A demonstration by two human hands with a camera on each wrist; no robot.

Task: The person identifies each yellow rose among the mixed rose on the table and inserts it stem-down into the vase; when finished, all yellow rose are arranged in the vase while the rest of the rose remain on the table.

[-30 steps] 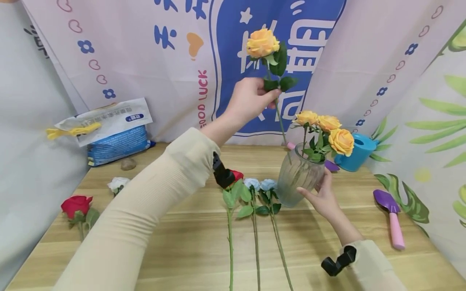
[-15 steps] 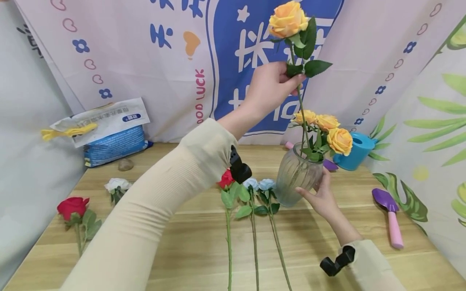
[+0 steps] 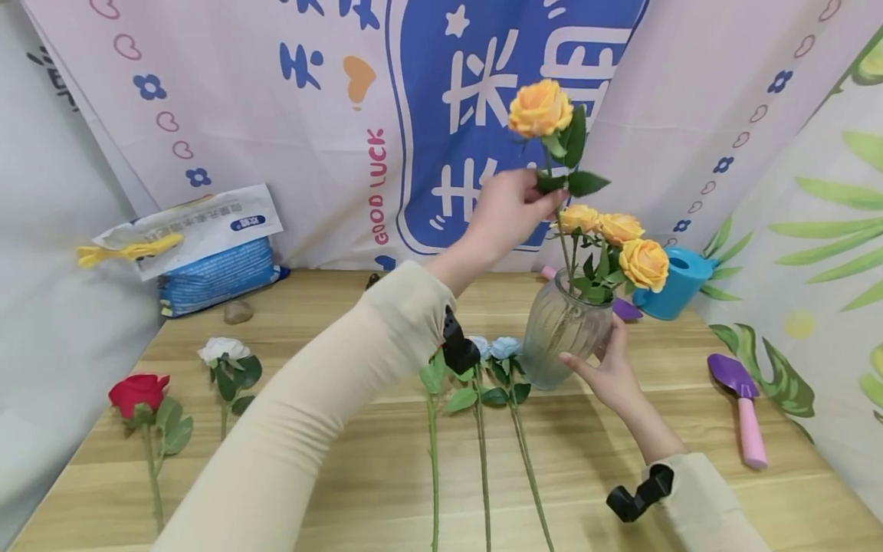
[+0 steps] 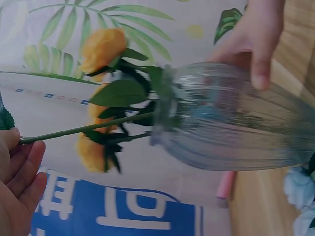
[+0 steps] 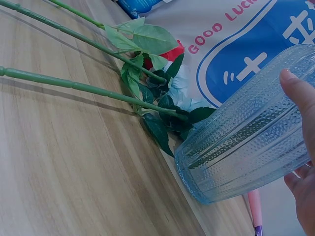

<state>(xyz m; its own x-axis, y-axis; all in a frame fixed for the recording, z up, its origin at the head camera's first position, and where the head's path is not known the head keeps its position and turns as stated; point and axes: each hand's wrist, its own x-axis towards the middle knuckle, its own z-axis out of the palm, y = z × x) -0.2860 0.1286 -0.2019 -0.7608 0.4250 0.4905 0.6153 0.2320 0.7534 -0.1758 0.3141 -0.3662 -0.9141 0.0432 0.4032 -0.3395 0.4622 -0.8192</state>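
Note:
My left hand (image 3: 513, 211) pinches the stem of a yellow rose (image 3: 540, 109) just below its leaves, above the vase. In the left wrist view, the lower part of this green stem (image 4: 74, 130) runs into the mouth of the clear ribbed glass vase (image 4: 211, 142). Several other yellow roses (image 3: 644, 265) stand in the vase and lean to the right. My right hand (image 3: 610, 376) holds the vase low on its right side, with the thumb across the near face. The right wrist view shows the vase's base (image 5: 194, 184) on the wooden table.
Two light blue roses (image 3: 506, 348) lie left of the vase, beside a red rose (image 5: 173, 53). Another red rose (image 3: 139, 395) and a white rose (image 3: 224, 350) lie at left. A purple trowel (image 3: 734, 376), blue watering can (image 3: 665, 295), blue-white packet (image 3: 221, 268) and stone (image 3: 237, 311) surround them.
My left hand has carried the yellow rose right until over the vase, rising first, then lowering it so the stem goes into the mouth. My right hand stays on the vase.

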